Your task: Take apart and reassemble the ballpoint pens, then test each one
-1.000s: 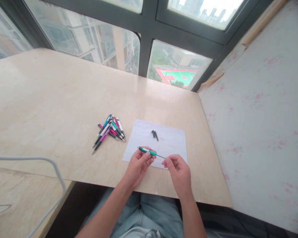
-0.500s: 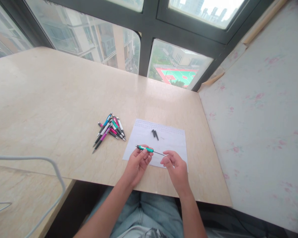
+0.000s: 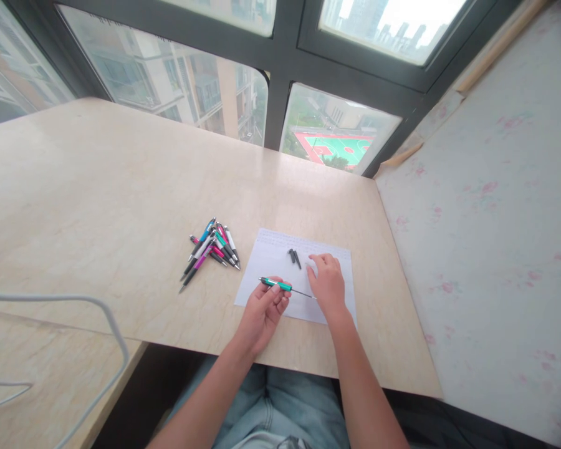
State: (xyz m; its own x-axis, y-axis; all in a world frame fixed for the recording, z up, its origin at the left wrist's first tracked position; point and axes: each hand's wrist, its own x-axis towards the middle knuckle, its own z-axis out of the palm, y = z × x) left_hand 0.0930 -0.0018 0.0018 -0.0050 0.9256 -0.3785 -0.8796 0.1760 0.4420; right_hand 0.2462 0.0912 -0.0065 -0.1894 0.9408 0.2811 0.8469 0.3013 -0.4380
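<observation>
My left hand [image 3: 265, 310] is closed around the green barrel of a ballpoint pen [image 3: 279, 286] above the paper. From the barrel's right end sticks a thin dark refill [image 3: 302, 293] with a pale tip, close to my right wrist. My right hand [image 3: 328, 282] is over the right half of the written sheet of paper [image 3: 257, 265], thumb and index finger apart. Near those fingertips lies a small faint item, too small to name. Left of them, two short black pen parts [image 3: 294, 257] rest on the sheet.
A pile of several colored ballpoint pens [image 3: 211, 252] lies left of the paper on the marble-patterned tabletop [image 3: 135, 212]. A white cable [image 3: 115, 321] curves over the lower left. The window frame [image 3: 280, 100] bounds the back; a flowered wall [image 3: 477, 249] stands at right.
My right hand has left the refill's tip and moved forward over the paper toward the black parts. My left hand still holds the green pen, nearly in the same place.
</observation>
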